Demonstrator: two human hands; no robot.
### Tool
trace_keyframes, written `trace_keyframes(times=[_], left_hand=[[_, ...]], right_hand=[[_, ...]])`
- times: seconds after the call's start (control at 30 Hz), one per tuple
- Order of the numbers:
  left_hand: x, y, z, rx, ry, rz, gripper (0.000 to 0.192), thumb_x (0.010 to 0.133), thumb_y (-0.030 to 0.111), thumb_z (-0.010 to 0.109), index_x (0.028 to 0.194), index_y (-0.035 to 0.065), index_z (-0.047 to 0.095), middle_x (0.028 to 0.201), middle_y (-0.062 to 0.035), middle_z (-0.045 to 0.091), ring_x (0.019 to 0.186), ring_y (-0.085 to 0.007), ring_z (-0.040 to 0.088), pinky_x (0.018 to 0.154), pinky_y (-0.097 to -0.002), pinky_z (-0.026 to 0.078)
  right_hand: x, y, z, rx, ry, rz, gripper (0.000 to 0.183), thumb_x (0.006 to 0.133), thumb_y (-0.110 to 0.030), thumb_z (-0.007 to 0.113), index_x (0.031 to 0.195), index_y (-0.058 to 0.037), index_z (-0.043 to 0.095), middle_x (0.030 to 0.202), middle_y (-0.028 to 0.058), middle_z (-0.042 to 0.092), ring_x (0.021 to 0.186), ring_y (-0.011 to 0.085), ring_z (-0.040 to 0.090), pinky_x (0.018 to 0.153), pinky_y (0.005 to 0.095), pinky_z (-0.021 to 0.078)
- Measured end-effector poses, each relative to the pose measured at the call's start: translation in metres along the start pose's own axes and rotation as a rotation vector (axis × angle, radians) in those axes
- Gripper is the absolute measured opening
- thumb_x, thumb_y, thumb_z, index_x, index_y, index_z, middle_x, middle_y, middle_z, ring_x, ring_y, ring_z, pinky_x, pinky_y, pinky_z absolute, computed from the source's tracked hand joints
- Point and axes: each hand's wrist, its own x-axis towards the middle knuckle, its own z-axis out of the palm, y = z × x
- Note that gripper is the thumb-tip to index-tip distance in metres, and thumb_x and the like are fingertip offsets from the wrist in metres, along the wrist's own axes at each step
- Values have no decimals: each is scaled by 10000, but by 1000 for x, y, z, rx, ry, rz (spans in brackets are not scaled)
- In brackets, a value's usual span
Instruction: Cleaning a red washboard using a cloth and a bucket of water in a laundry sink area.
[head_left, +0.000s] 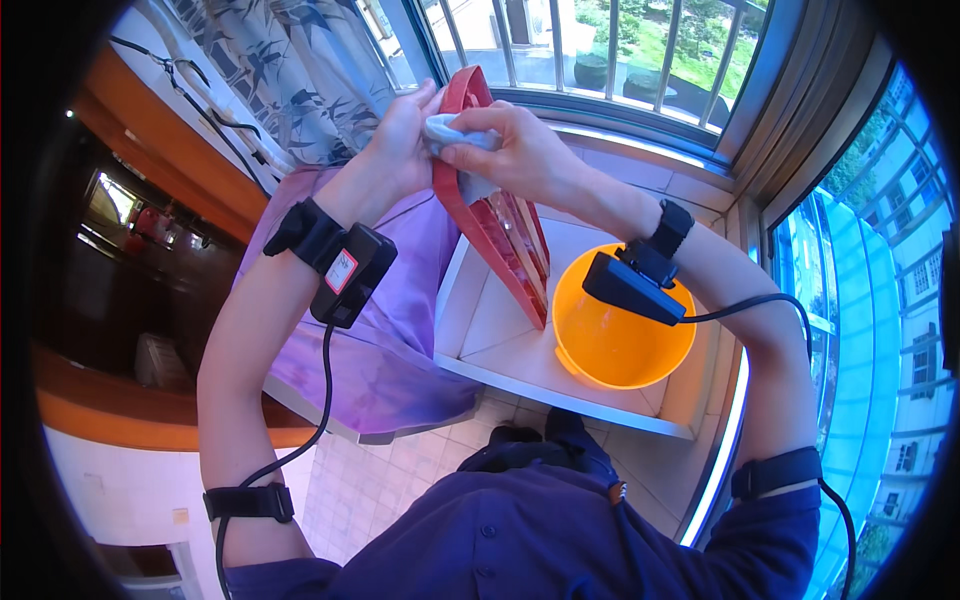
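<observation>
A red, flat framed object (491, 236), perhaps a picture frame or box seen edge-on, stands tilted on the white tiled ledge (487, 307). At its upper left edge is my left hand (405, 142), gripping it, with part of the fingers hidden behind. My right hand (517, 142) pinches a pale blue cloth (457, 139) against the object's upper part; some of the cloth hangs below my fingers. Just right of the red object, under my right forearm, sits an open yellow bucket (622, 345). Whether it contains water cannot be told.
Purple fabric (360, 360) covers a surface left of the ledge. A barred window (555, 52) lies ahead, with a patterned curtain (292, 67) at its left. More window glass (832, 300) runs along the right. Black cables (326, 390) trail from devices on both wrists.
</observation>
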Motion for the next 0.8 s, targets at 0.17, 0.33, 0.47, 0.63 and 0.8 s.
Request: trace_keyframes(times=[0.17, 0.33, 0.47, 0.63, 0.8], left_hand=[[14, -2, 1, 107, -25, -36, 354, 946, 214, 403, 1272, 76, 387, 1133, -131, 537, 954, -199, 575, 785, -344, 511], [23, -10, 12, 262, -44, 147, 400, 964, 194, 364, 1342, 78, 304, 1192, -124, 501, 1015, -197, 551, 823, -315, 502], [31, -9, -1, 356, -35, 143, 413, 964, 212, 376, 1346, 79, 291, 1218, -125, 484, 1050, -187, 539, 844, -311, 496], [34, -7, -19, 437, -4, 161, 430, 960, 232, 397, 1350, 83, 291, 1237, -120, 472, 1061, -186, 535, 861, -310, 491], [26, -12, -25, 373, 20, 205, 383, 963, 232, 385, 1299, 63, 315, 1159, -104, 509, 994, -170, 559, 829, -314, 503]], right_hand=[[-33, 7, 20, 73, 101, -113, 184, 841, -164, 632, 1000, -74, 614, 974, 66, 458, 860, 187, 521, 673, 277, 445], [-47, 33, 35, 210, 232, -257, 185, 774, -41, 649, 948, -66, 592, 981, 110, 475, 933, 248, 523, 796, 301, 441], [-62, 69, 49, 157, 188, -159, 160, 759, 16, 635, 890, -64, 589, 984, 103, 476, 946, 265, 523, 798, 304, 438], [-65, 83, 55, 71, 67, -101, 166, 763, 81, 619, 858, -54, 600, 973, 86, 471, 954, 249, 498, 764, 264, 437], [-84, 108, 61, 30, -26, 56, 194, 761, 90, 611, 878, -65, 617, 972, 91, 496, 950, 261, 509, 774, 271, 448]])
